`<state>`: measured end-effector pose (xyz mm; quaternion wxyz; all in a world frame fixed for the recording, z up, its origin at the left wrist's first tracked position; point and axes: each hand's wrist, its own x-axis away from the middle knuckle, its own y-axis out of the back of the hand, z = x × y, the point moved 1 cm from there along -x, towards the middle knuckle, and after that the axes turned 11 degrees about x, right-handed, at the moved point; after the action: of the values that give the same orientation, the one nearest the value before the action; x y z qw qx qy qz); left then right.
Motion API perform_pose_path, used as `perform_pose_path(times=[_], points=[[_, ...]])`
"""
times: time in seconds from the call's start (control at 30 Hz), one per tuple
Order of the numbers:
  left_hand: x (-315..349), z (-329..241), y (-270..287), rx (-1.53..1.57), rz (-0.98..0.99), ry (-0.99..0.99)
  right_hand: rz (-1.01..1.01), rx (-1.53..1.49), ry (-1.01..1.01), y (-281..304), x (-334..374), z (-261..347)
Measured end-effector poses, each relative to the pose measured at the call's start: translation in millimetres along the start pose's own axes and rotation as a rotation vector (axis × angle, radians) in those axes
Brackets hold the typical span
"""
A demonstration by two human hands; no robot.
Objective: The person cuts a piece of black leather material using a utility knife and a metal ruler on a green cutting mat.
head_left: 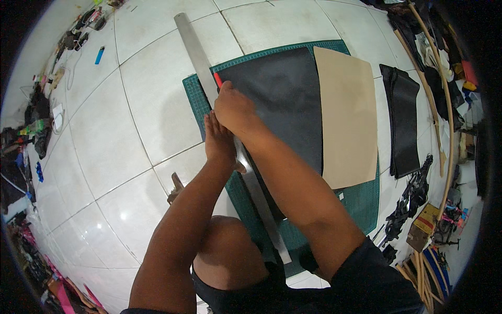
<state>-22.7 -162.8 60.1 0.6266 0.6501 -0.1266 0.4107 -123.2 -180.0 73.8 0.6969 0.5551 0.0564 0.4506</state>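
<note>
My right hand (235, 109) is closed around a red cutter knife (217, 79), whose top end sticks up above the fist; its blade is hidden. The hand is at the edge of a long steel ruler (193, 44), which lies slantwise along the left side of a black sheet (282, 89). Just below it, my left hand (219, 141) presses on the ruler with fingers stretched out and thumb apart. Beneath the sheet and ruler is a green cutting mat (361, 209). A beige sheet (349, 115) covers the right part of the mat.
Folded black material (402, 120) lies right of the mat, with black scraps (410, 193) nearer me. Beyond are long wooden poles (444, 94) and a small cardboard box (423, 226). A blue lighter (99, 55) rests on the white tiles, with clutter along the left wall. My knee (230, 251) is beside the ruler.
</note>
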Motion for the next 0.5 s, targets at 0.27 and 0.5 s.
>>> perform_pose_path(times=[0.27, 0.5], points=[[-1, -2, -2, -0.050, -0.001, -0.013, -0.009, -0.025, 0.008, -4, -8, 2], [2, -1, 2, -0.041, -0.045, 0.002, 0.122, -0.137, 0.006, -1, 29, -18]])
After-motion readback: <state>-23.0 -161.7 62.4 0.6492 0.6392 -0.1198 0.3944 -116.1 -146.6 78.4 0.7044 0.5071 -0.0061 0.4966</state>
